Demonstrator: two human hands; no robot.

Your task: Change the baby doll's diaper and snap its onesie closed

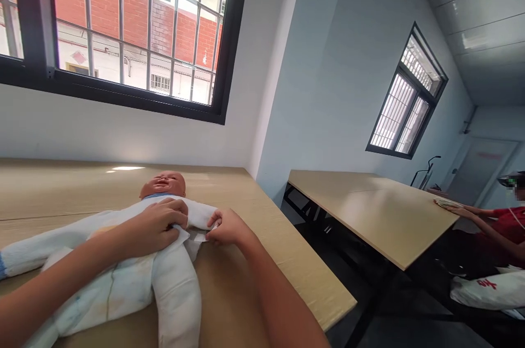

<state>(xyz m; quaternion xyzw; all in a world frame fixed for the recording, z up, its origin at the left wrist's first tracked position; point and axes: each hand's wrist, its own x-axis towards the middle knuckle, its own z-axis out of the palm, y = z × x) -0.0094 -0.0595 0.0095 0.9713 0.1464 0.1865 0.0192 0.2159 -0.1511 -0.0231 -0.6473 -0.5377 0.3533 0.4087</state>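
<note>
Now, doll (127, 215): face up on the table (283, 255) before you, its head nearest the wall (192, 143).
Left hand (164, 227): you lay it on the doll's belly, fingers curled at the diaper (129, 282); whether they grip it, I cannot tell.
Right hand (227, 227): your fingertips pinch the diaper's side tab (200, 238), below the doll's arm.

One doll (178, 277), one diaper (127, 282), two windows (150, 25)
</note>
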